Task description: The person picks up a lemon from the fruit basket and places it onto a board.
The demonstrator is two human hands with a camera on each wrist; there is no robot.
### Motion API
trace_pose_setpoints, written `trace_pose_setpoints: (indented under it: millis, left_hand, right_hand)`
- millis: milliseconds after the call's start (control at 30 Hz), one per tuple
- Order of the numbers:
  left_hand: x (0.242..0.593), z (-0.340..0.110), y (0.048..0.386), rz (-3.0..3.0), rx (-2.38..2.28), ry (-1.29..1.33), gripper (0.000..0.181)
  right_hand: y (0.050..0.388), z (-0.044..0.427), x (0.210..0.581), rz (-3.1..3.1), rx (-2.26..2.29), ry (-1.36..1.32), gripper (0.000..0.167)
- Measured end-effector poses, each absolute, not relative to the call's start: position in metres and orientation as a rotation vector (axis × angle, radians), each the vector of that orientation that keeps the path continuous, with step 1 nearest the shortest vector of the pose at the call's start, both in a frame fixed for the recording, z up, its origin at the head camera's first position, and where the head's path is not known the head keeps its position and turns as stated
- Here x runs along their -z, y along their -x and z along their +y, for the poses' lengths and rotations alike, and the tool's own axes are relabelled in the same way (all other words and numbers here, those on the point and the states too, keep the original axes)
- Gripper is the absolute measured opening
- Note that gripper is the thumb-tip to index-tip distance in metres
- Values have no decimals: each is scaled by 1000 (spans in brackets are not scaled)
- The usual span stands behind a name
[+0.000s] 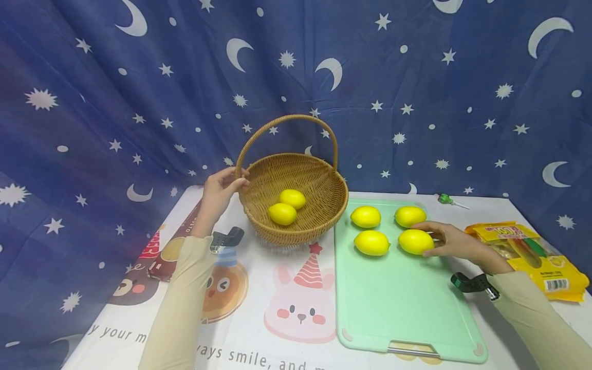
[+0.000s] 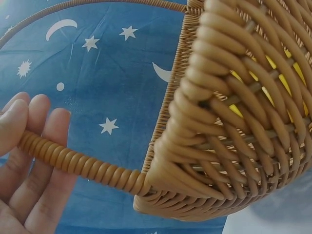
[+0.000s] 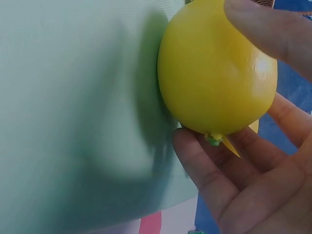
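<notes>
On the left, my left hand [image 1: 221, 192] holds the side of the handle of a brown wicker basket [image 1: 339, 208]. The left wrist view shows the thumb and fingers around the wrapped handle [image 2: 87, 163]. Two yellow lemons [image 1: 282, 214] lie together inside the basket. Several more sit on a mint-green cutting board [image 1: 393, 300] to its right. At the front right one of these, my right hand [image 1: 455, 241] grips a lemon [image 1: 415, 242] from its right end. In the right wrist view, the thumb lies over that lemon [image 3: 214, 73] and fingers curl about its stem end.
Right of the board lies a yellow snack packet [image 1: 550, 267], with a green-wrapped lollipop [image 1: 445, 199] behind it. A dark red packet [image 1: 173, 252] is beside my left forearm. A blue moon-and-star curtain [image 1: 287, 82] hangs behind the table.
</notes>
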State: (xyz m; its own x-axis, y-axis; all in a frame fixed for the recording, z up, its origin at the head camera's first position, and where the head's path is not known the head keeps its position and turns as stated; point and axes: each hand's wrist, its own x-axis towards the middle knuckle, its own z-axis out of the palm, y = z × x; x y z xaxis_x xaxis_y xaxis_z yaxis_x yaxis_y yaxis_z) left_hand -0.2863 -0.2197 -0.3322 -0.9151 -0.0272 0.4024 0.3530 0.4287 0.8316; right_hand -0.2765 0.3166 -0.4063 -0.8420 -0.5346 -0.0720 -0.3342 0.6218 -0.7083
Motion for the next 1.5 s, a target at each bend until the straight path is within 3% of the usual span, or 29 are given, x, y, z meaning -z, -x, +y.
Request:
trace_pose_setpoints:
  millis: [1500]
  left_hand:
    - [333, -219, 287, -2328, 1502, 275, 20]
  right_hand:
    - [278, 315, 412, 2493, 1067, 732, 67]
